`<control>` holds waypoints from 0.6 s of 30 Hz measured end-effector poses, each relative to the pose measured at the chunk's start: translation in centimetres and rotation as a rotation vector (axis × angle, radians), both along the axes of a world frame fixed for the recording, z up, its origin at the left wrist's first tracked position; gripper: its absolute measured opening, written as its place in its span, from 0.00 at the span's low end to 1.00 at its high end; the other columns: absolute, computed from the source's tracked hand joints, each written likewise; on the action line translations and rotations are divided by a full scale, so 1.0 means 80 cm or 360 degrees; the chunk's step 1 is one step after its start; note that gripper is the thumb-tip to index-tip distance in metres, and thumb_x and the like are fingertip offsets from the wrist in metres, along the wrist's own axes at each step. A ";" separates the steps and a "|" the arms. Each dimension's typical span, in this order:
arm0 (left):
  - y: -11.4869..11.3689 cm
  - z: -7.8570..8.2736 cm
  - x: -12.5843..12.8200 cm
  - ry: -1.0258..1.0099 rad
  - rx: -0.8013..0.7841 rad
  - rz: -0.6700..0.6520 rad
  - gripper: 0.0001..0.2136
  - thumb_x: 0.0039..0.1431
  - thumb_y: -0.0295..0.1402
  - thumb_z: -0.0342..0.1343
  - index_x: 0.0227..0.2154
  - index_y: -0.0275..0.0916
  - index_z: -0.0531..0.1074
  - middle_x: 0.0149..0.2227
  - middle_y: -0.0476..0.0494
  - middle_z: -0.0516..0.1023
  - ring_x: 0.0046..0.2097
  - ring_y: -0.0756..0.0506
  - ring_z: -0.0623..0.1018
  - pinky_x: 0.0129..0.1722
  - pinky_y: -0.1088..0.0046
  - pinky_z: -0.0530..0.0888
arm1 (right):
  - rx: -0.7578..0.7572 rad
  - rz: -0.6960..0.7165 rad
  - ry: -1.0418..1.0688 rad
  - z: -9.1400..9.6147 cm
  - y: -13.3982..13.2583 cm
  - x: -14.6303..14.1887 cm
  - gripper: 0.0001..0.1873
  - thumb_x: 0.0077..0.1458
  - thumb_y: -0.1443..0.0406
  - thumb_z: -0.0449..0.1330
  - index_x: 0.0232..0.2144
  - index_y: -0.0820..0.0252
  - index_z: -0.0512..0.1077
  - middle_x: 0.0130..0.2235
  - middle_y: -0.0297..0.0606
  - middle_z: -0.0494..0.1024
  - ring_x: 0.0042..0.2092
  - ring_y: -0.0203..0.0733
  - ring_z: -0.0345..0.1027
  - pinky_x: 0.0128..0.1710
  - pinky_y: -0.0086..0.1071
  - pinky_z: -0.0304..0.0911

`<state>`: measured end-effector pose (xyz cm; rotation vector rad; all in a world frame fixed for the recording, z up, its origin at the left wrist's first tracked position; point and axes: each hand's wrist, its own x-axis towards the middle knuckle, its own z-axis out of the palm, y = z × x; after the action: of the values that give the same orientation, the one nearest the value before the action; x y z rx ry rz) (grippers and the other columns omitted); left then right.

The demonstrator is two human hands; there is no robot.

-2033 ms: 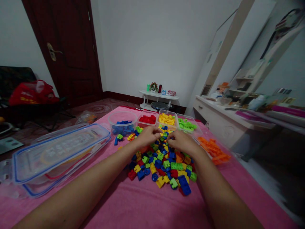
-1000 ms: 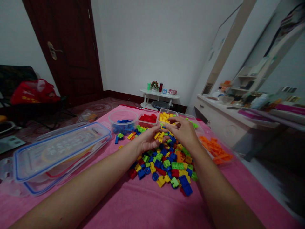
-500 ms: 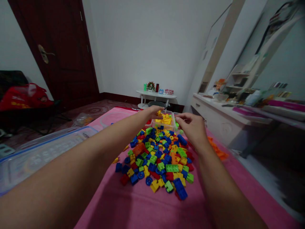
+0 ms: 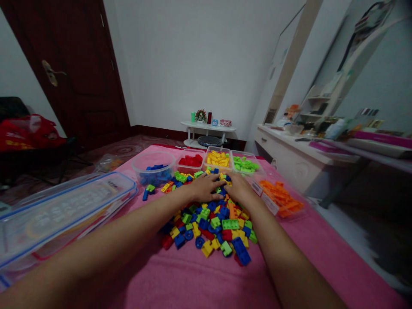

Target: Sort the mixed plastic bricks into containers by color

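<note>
A mixed pile of toy building bricks (image 4: 206,223) in blue, green, yellow, red and orange lies in front of me. My left hand (image 4: 206,187) rests over the pile's far part, fingers spread among the bricks, gripping nothing that I can see. Beside it, my right hand (image 4: 238,187) reaches down to the same spot, its visible fingers apart at the bricks. Just beyond stand clear containers: blue bricks (image 4: 156,171) in a round tub, then red bricks (image 4: 191,160), yellow bricks (image 4: 219,159) and green bricks (image 4: 245,164). Orange bricks (image 4: 280,198) fill a container at the right.
Clear lidded boxes with blue rims (image 4: 74,201) lie on the left of the pink cloth (image 4: 193,283). A white dressing table (image 4: 289,150) stands to the right, and a small white table (image 4: 209,127) is against the far wall.
Both hands have come back from the yellow and green containers to the pile. The yellow brick at my left fingers is no longer seen there. The view has shifted slightly.
</note>
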<state>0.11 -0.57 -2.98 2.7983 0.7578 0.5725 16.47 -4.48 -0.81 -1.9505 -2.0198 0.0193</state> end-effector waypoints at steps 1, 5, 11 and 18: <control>-0.007 0.001 -0.008 0.0103 0.0036 0.0021 0.26 0.56 0.43 0.53 0.56 0.38 0.64 0.61 0.32 0.58 0.59 0.33 0.64 0.57 0.54 0.59 | -0.0059 -0.0047 -0.0043 -0.003 -0.001 -0.002 0.26 0.50 0.64 0.55 0.54 0.62 0.66 0.52 0.48 0.71 0.53 0.48 0.64 0.51 0.36 0.57; -0.025 0.009 -0.048 0.0243 0.0029 0.0005 0.26 0.57 0.42 0.53 0.57 0.40 0.63 0.60 0.35 0.61 0.60 0.38 0.63 0.58 0.60 0.60 | -0.0218 -0.0086 -0.0119 0.000 -0.005 -0.012 0.26 0.51 0.58 0.56 0.52 0.61 0.68 0.50 0.50 0.73 0.50 0.53 0.67 0.47 0.42 0.60; -0.028 0.030 -0.102 -0.0035 -0.0382 0.0025 0.13 0.57 0.34 0.52 0.43 0.39 0.76 0.46 0.43 0.77 0.46 0.46 0.76 0.46 0.73 0.69 | -0.0217 0.0545 0.0341 0.035 -0.016 -0.027 0.17 0.48 0.63 0.60 0.42 0.60 0.75 0.44 0.39 0.78 0.44 0.42 0.70 0.43 0.30 0.62; -0.033 0.052 -0.104 -0.0179 -0.0388 0.0219 0.11 0.53 0.29 0.54 0.38 0.37 0.78 0.36 0.45 0.81 0.35 0.48 0.77 0.36 0.76 0.69 | -0.0349 0.0553 0.0010 0.060 -0.040 -0.032 0.11 0.41 0.67 0.63 0.32 0.57 0.77 0.33 0.34 0.79 0.33 0.38 0.70 0.30 0.27 0.60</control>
<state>-8.18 -3.18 1.22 2.4849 0.9330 0.6091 13.93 -7.67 4.00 -1.6851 -2.4138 0.3411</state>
